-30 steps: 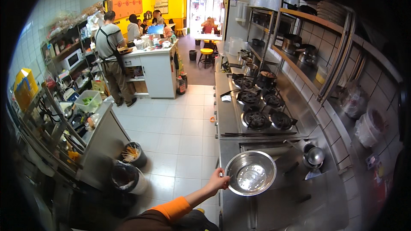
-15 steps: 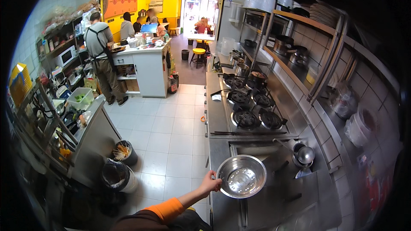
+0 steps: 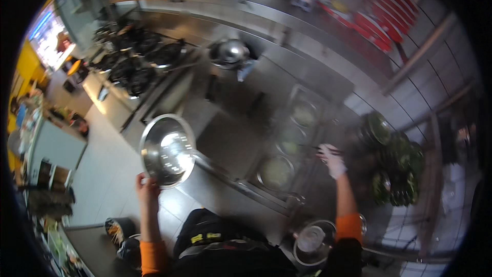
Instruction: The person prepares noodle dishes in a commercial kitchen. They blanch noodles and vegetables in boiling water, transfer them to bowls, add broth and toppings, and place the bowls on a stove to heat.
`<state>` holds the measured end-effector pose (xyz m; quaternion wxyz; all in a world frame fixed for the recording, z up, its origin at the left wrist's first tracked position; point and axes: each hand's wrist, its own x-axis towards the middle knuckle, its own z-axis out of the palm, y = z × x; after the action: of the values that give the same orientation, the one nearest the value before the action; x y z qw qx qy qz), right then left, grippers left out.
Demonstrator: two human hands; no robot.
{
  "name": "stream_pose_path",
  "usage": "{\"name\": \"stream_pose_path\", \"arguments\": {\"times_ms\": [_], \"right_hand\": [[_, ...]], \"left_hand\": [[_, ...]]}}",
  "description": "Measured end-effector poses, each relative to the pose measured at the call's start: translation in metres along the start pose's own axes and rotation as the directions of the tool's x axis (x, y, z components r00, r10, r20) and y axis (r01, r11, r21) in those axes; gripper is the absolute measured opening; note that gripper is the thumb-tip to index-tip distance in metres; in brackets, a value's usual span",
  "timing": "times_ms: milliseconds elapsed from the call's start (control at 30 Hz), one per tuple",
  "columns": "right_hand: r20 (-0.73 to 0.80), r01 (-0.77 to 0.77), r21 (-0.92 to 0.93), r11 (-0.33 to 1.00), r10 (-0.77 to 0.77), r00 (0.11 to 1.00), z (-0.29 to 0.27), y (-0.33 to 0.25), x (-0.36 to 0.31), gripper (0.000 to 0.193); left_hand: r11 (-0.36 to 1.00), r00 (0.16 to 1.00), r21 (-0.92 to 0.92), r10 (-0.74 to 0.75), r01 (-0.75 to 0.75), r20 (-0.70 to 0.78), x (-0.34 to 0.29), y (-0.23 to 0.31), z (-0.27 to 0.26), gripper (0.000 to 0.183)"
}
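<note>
My left hand (image 3: 147, 185) is closed on the rim of a shiny metal bowl (image 3: 158, 160), held tilted over the front edge of the steel counter. Nothing shows inside the bowl apart from bright reflections. Away to the right, my right hand (image 3: 333, 162), in a pale glove, has its fingers closed around a thin dark piece that blur keeps me from naming. It is beside a cooker with three round wells, the near well (image 3: 277, 172) holding cloudy pale liquid.
Burners (image 3: 134, 56) and a steel ladle bowl (image 3: 232, 51) in a container lie at the far left. Containers of green leafy vegetables (image 3: 397, 149) stand on the right. A metal pot (image 3: 302, 256) is close by my right forearm. A shelf (image 3: 266, 7) runs along the wall.
The view has swung right, toward the cooker and vegetables. My left hand still grips the bowl, now tilted more. My right hand has come into view.
</note>
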<state>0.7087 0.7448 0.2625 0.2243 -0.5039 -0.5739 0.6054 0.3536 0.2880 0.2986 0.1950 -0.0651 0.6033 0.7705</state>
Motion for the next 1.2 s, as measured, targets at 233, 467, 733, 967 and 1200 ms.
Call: {"name": "stream_pose_path", "arguments": {"times_ms": [233, 467, 733, 967, 1200], "right_hand": [[-0.142, 0.134, 0.252, 0.958, -0.100, 0.985, -0.004, -0.026, 0.022, 0.029], [-0.069, 0.162, 0.214, 0.963, -0.150, 0.986, 0.029, 0.001, 0.028, 0.020], [-0.040, 0.176, -0.032, 0.984, -0.177, 0.983, 0.019, -0.023, 0.022, 0.025], [-0.235, 0.131, -0.138, 0.982, -0.161, 0.959, 0.014, -0.083, 0.003, 0.028], [0.213, 0.317, -0.286, 0.904, -0.262, 0.941, 0.084, -0.052, 0.043, 0.029]], "left_hand": [[1.000, 0.998, 0.028, -0.003, 0.005, -0.056, -0.009, 0.008, -0.018, 0.019], [0.999, 0.998, 0.023, 0.035, -0.034, -0.043, -0.005, 0.014, -0.007, 0.017], [0.999, 0.998, 0.003, 0.036, -0.036, -0.057, -0.008, 0.016, -0.009, 0.017], [0.999, 0.995, 0.032, 0.007, -0.004, -0.100, -0.009, 0.016, -0.022, 0.018], [0.997, 0.992, 0.068, 0.036, -0.028, -0.119, -0.013, 0.017, -0.018, 0.014]]}}
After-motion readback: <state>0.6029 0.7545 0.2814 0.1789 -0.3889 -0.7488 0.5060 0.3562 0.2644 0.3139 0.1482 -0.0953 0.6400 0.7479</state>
